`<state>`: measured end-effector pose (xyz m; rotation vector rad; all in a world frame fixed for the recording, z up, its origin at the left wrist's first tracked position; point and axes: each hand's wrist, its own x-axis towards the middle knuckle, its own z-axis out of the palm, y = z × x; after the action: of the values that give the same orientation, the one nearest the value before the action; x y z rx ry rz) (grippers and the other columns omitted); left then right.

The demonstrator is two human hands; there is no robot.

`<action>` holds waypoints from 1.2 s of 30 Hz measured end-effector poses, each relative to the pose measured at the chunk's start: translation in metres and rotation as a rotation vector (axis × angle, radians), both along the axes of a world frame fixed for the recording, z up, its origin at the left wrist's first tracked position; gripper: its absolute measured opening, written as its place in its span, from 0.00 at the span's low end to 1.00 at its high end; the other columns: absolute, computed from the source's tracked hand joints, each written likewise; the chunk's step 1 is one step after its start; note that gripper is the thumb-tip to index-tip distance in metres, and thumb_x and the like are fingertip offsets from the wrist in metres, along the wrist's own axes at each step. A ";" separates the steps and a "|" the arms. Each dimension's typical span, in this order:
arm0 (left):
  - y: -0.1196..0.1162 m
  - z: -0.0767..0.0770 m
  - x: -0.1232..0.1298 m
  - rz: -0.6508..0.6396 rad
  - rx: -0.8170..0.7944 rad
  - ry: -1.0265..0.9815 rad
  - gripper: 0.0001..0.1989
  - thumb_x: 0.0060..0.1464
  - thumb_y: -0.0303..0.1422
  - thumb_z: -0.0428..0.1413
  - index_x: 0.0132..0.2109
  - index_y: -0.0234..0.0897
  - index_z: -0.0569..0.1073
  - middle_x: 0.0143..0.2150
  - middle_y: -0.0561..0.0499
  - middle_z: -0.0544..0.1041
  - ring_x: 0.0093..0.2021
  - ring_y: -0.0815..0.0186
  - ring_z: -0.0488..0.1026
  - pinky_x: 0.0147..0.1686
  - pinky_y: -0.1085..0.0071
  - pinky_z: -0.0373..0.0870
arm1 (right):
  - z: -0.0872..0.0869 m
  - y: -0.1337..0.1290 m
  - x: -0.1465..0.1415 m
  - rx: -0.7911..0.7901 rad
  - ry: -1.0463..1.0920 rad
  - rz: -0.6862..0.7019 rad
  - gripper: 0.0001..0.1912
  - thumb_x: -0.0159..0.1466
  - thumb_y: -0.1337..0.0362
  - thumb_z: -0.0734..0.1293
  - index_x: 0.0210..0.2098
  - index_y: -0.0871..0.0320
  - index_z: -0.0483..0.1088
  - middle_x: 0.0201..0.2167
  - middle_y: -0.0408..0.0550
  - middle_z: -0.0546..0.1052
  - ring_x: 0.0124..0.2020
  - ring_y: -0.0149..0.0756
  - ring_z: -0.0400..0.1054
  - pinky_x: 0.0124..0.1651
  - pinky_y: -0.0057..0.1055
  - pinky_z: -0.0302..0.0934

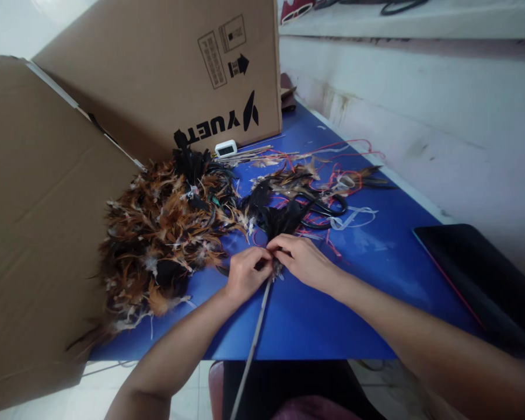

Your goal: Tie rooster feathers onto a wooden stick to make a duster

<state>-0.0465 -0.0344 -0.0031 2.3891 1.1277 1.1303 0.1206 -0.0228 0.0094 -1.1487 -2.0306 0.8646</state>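
Slants both forearms (pixel 184 341) inward over the tabletop's near edge (pixel 315 352); curls left hand (pixel 248 272) close beside bent-fingered right hand (pixel 305 260).

The heaped feathers (pixel 166 227) are mottled in rust-brown, black and white, the stick (pixel 254 338) coloured pale grey. The table (pixel 315 326) is seen in blue, the string (pixel 335 248) in red, and the brown box (pixel 157 76) is printed in black.

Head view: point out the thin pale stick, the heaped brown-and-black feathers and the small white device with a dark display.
Thin pale stick (pixel 253 344): head view, middle of its visible length.
Heaped brown-and-black feathers (pixel 161 224): head view, middle of the heap.
Small white device (pixel 226 150): head view, on its dark display.
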 end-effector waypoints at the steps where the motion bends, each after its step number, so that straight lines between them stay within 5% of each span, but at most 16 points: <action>1: 0.002 -0.001 0.000 -0.007 0.025 0.015 0.06 0.47 0.21 0.54 0.32 0.36 0.70 0.29 0.53 0.75 0.30 0.71 0.73 0.33 0.77 0.69 | 0.000 0.003 0.000 0.007 -0.026 0.006 0.13 0.58 0.77 0.58 0.33 0.57 0.71 0.33 0.46 0.73 0.35 0.32 0.67 0.40 0.29 0.58; 19: 0.006 -0.006 0.002 -0.026 0.262 0.142 0.05 0.51 0.22 0.53 0.32 0.37 0.69 0.29 0.53 0.76 0.32 0.71 0.74 0.34 0.76 0.69 | -0.002 0.025 0.007 -0.031 -0.191 0.168 0.12 0.56 0.78 0.60 0.28 0.60 0.72 0.32 0.47 0.70 0.32 0.31 0.66 0.36 0.26 0.56; 36: 0.001 -0.007 0.001 0.014 0.212 0.173 0.05 0.53 0.23 0.52 0.32 0.37 0.69 0.29 0.54 0.75 0.29 0.73 0.72 0.31 0.78 0.66 | 0.005 0.020 0.011 -0.044 -0.264 0.175 0.10 0.61 0.74 0.57 0.31 0.59 0.69 0.34 0.49 0.70 0.34 0.33 0.66 0.36 0.28 0.55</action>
<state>-0.0460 -0.0335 -0.0104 2.6902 1.1284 1.1151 0.1311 -0.0029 0.0148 -1.1736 -2.3671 0.8834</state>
